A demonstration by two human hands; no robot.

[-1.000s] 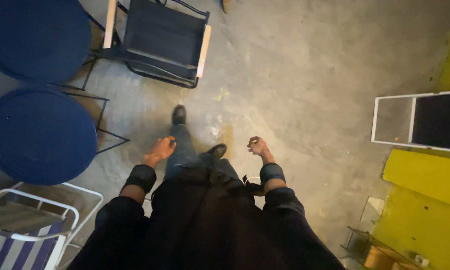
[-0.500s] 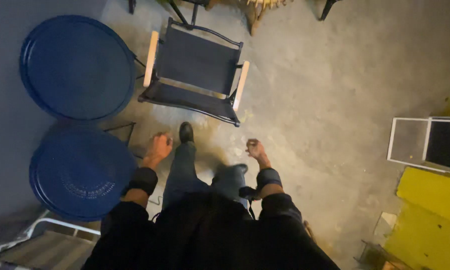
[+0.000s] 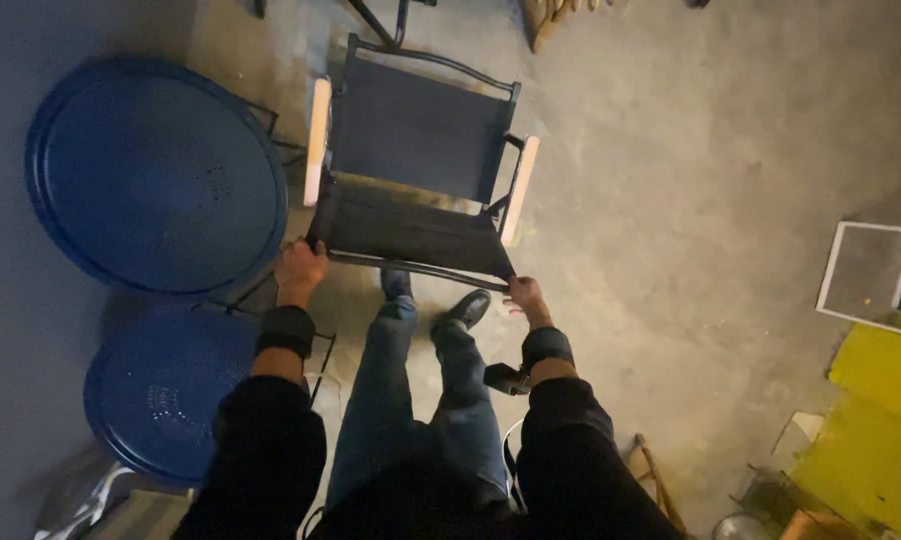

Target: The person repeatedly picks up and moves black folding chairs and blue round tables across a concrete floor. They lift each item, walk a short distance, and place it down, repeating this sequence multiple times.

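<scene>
Head view, looking straight down at a bare concrete floor [image 3: 690, 200]. Far and centre there's a folding chair [image 3: 410, 190] with a black fabric seat and back, a dark metal frame and pale wooden armrests. Just left of it sits a big round blue metal table [image 3: 155, 175], and a smaller round blue table [image 3: 165, 390] is nearer, right beside the person's left arm, so that side is pretty crowded. Over on the right edge there's a white-framed panel [image 3: 870, 270] and nearer a yellow block-like thing [image 3: 875, 440], both well apart from the chair. Some wooden bits poke in at the far edge, too cut off to tell what they are.

Both arms in black sleeves stretch forward. The left hand [image 3: 300, 268] is closed around the chair's front left corner, by the frame. The right hand [image 3: 522, 295] has its fingers curled on the front right corner of the seat rail. The person's legs in jeans and dark shoes sit between the two hands, just near of the seat edge.
</scene>
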